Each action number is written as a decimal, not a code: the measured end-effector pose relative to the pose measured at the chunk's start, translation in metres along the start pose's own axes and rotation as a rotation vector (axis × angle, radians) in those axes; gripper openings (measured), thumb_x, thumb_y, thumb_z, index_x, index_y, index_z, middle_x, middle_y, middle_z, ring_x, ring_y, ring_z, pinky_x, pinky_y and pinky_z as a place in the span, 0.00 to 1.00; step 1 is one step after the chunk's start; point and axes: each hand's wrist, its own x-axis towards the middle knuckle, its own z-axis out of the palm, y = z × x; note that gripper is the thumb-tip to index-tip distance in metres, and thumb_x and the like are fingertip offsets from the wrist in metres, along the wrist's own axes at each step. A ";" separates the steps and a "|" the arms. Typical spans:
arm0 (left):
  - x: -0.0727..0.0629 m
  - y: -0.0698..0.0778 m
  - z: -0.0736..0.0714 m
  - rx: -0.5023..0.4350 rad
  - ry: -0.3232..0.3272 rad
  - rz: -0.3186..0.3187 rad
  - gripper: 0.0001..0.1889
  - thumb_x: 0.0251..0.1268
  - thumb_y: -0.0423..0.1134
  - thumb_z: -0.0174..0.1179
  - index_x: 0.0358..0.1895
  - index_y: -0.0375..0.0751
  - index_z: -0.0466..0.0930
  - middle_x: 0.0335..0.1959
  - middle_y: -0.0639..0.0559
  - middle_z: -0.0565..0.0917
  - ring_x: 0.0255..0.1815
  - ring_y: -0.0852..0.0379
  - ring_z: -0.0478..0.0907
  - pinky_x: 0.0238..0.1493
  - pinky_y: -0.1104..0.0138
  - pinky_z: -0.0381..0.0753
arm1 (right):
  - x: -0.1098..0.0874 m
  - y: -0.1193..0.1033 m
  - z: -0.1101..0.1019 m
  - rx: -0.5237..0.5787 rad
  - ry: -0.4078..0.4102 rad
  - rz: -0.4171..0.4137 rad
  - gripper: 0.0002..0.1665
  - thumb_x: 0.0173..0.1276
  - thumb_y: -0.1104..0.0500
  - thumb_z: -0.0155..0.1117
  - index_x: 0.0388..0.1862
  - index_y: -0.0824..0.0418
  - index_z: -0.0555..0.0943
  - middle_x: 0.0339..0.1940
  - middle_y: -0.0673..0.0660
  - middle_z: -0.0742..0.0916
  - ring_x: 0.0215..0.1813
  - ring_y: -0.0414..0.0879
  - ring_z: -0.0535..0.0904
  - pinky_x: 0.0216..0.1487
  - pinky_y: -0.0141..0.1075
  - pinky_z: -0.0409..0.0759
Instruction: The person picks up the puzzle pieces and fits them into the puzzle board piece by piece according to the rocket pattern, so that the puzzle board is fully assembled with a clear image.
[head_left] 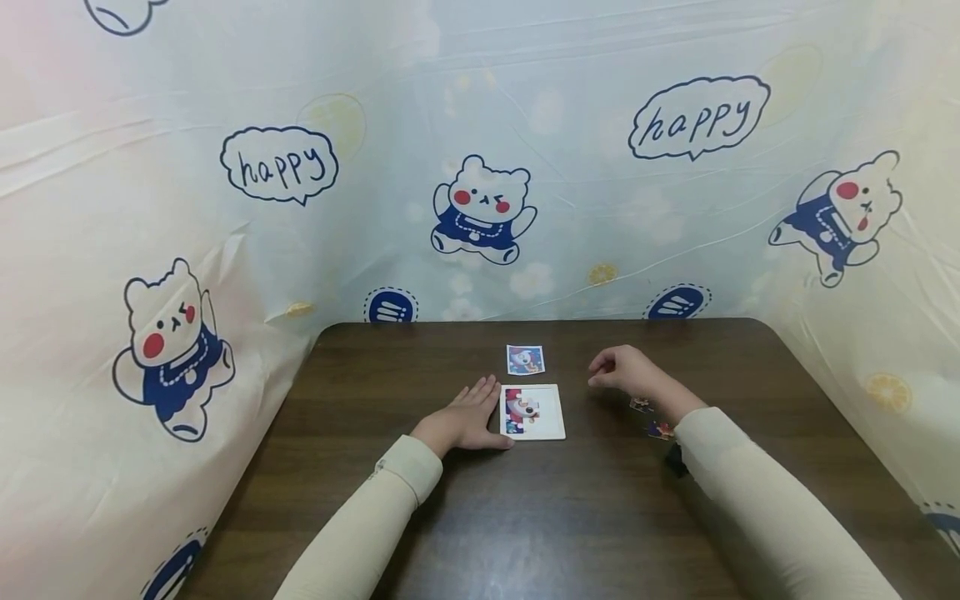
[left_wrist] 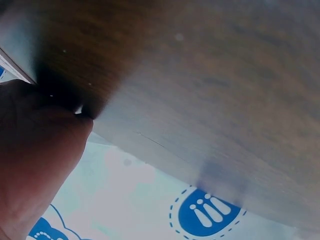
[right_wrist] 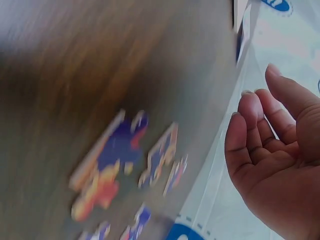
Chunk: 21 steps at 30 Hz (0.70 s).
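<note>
A white puzzle frame lies on the table, its left part filled with joined jigsaw pieces that show a cartoon face. Against the frame's left edge rests my left hand, fingers spread and thumb at the near corner. My right hand hovers to the right of the frame with loosely bent fingers. In the right wrist view the palm faces up to the camera, and nothing is between thumb and fingers. Several loose jigsaw pieces lie below that hand, some partly hidden by the right sleeve in the head view.
Just behind the frame lies a small picture card with a similar cartoon. The brown wooden table ends at a printed curtain that stands round its back and sides. A dark object shows beneath the right cuff.
</note>
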 end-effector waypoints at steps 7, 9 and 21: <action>0.000 0.001 -0.001 0.001 -0.002 0.003 0.62 0.53 0.81 0.49 0.81 0.46 0.33 0.81 0.51 0.33 0.80 0.54 0.28 0.77 0.54 0.35 | -0.008 0.014 -0.023 -0.027 0.019 0.022 0.16 0.65 0.59 0.71 0.47 0.69 0.83 0.37 0.56 0.85 0.37 0.47 0.79 0.39 0.40 0.79; -0.001 0.001 -0.002 -0.001 -0.003 0.002 0.62 0.53 0.81 0.49 0.81 0.46 0.33 0.81 0.51 0.33 0.80 0.54 0.28 0.77 0.54 0.35 | -0.009 0.018 -0.027 -0.040 0.029 0.021 0.16 0.65 0.59 0.72 0.46 0.69 0.83 0.37 0.56 0.85 0.37 0.47 0.79 0.39 0.40 0.79; 0.001 -0.001 0.000 0.008 -0.007 -0.003 0.62 0.53 0.80 0.50 0.81 0.47 0.33 0.81 0.52 0.34 0.80 0.54 0.28 0.77 0.55 0.35 | -0.010 0.047 -0.034 -0.113 0.027 0.047 0.14 0.64 0.62 0.71 0.44 0.70 0.82 0.35 0.57 0.85 0.36 0.47 0.79 0.39 0.41 0.78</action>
